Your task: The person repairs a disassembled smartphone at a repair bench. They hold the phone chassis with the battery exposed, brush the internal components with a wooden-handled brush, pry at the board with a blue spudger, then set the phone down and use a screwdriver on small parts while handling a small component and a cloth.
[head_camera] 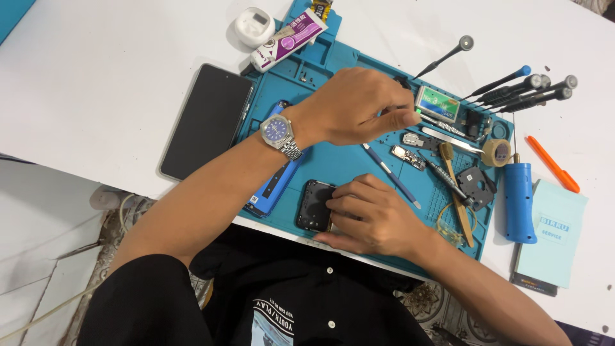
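My left hand (349, 106), a silver watch with a blue dial on its wrist, reaches across the blue repair mat (333, 160). Its fingertips are pinched together beside a small green box (437, 104); anything between them is too small to see. My right hand (375, 214) rests at the mat's near edge, its fingers pressing on and holding a black phone part (312, 205). A blue phone body (272, 189) lies partly hidden under my left wrist. A thin blue-handled tool (391, 176) lies between the two hands.
A dark phone screen (206, 120) lies left of the mat. Several screwdrivers (525, 90), tweezers (451, 140), a tape roll (496, 152), a blue powered tool (519, 198), an orange pen (552, 164) and a pale booklet (552, 234) crowd the right. A tube (287, 40) and white case (254, 25) sit behind.
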